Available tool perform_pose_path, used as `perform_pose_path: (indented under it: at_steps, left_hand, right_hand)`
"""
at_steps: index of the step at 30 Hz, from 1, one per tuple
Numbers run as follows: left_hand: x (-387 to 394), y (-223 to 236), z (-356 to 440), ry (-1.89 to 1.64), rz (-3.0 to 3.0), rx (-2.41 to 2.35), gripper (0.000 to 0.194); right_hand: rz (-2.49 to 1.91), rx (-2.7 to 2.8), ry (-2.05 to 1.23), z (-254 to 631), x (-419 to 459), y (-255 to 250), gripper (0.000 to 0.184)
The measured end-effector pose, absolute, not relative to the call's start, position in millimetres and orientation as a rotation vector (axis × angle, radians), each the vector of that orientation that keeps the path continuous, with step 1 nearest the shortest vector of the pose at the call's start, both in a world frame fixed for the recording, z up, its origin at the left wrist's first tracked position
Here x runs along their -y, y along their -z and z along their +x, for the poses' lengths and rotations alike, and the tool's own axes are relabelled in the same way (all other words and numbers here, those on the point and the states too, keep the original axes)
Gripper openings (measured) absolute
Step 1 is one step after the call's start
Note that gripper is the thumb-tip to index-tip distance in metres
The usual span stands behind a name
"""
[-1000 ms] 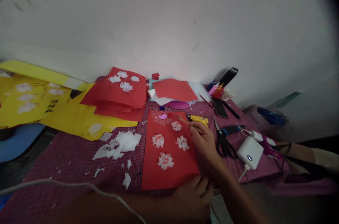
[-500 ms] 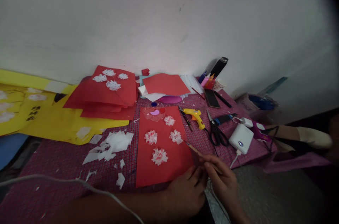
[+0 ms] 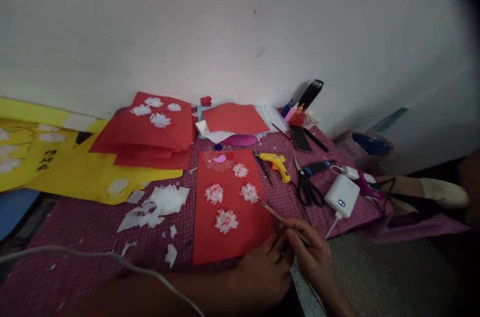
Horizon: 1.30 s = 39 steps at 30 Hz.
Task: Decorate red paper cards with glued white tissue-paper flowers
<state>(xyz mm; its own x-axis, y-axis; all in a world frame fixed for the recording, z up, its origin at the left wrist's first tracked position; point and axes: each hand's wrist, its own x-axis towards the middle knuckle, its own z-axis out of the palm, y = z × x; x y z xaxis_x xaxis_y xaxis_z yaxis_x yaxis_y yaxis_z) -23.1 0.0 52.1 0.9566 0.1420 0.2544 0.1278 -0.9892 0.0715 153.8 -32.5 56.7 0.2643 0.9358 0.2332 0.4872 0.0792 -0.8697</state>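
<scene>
On your left lie yellow paper sheets, then a pile of red sheets at the far side, with torn white paper nearer you. In the middle is your red sheet with four puffy red-and-white paper flowers on it and a clear paint tray at its far end; your left hand lies by its near right corner, and I can't tell if that hand is open or closed. Your right hand pinches a thin paintbrush, its tip just beside the right-hand flower, and farther right are a yellow glue gun and black scissors.
</scene>
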Motion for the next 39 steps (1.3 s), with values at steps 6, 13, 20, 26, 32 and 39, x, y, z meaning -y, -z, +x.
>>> perform_pose_path:
  at_steps: [6,13,20,26,32,39]
  left_hand:
    - [-0.3,-54.0,-22.5,-0.385,3.067,-0.214,0.04]
    - [1.6,-44.6,-20.1,-0.419,3.082,-0.204,0.041]
    - [-0.6,-51.3,-23.2,-0.422,3.072,-0.199,0.041]
    - [0.5,-48.5,-21.5,-0.433,3.07,-0.216,0.04]
    - [0.9,-48.4,-20.6,-0.448,3.076,-0.232,0.038]
    - [2.1,-42.6,-19.3,-0.445,3.07,-0.233,0.04]
  right_hand:
    - [-1.534,1.493,-0.596,151.1,29.0,-59.6,0.016]
    - [-1.526,1.532,-0.614,151.7,31.0,-57.9,0.016]
    - [-1.537,1.456,-0.55,151.8,32.4,-55.4,0.016]
    - [-1.565,1.491,-0.542,148.6,27.5,-58.4,0.016]
    - [-1.561,1.477,-0.497,146.8,26.2,-61.4,0.016]
    - [-1.567,1.512,-0.501,142.9,24.1,-62.9,0.016]
